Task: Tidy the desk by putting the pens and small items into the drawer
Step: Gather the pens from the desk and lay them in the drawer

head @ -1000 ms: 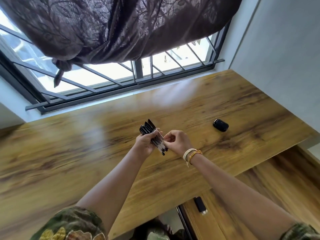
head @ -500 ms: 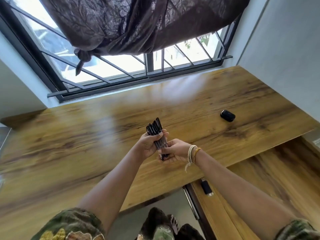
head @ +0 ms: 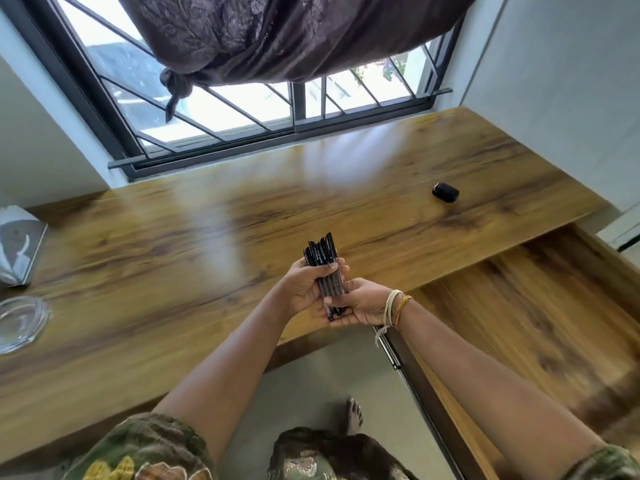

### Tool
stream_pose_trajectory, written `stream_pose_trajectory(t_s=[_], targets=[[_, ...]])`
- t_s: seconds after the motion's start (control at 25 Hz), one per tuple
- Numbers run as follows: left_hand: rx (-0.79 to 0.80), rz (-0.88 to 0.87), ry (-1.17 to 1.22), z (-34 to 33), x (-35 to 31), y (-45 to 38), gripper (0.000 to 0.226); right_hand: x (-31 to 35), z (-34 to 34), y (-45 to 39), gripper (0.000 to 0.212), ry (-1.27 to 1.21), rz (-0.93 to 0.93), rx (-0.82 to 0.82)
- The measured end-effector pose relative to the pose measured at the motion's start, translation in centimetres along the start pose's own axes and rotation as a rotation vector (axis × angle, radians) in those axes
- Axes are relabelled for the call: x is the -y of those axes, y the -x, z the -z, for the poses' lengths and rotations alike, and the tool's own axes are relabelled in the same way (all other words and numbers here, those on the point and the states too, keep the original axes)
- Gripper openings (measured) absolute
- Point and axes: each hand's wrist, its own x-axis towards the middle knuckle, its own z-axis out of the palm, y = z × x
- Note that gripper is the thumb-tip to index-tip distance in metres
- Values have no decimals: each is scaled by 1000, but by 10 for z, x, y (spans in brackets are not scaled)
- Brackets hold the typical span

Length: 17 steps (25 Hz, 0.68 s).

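Pens (head: 323,268) bundled over desk (head: 173,244) front edge, fingers of left hand (head: 304,289) and right hand (head: 360,303) wrapped around them, open drawer (head: 540,323) beside.

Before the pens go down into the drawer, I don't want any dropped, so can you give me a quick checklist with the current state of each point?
1. Pens bundled together: ok.
2. Left hand wrapped around the bundle: ok.
3. Right hand supporting the lower ends: ok.
4. Drawer open, with bare room inside: ok.
5. Every pen gripped firmly: cannot tell.
6. Desk fully tidied: not ok, small black item remains on the desk.
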Motion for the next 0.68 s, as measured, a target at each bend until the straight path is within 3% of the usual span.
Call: stream_pose_trajectory(t_s=[0.12, 0.32, 0.56, 0.68], targets=[[29, 69, 41, -13, 10, 8, 25, -14, 4, 21, 18, -1, -11, 2], [27, 216, 147, -37, 23, 12, 68, -29, 28, 52, 16, 43, -53, 46], [-93, 247, 170, -96, 74, 6, 42, -59, 80, 101, 20, 73, -100, 54], [-138, 273, 183, -121, 108, 5, 42, -81, 115, 125, 26, 72, -121, 64]])
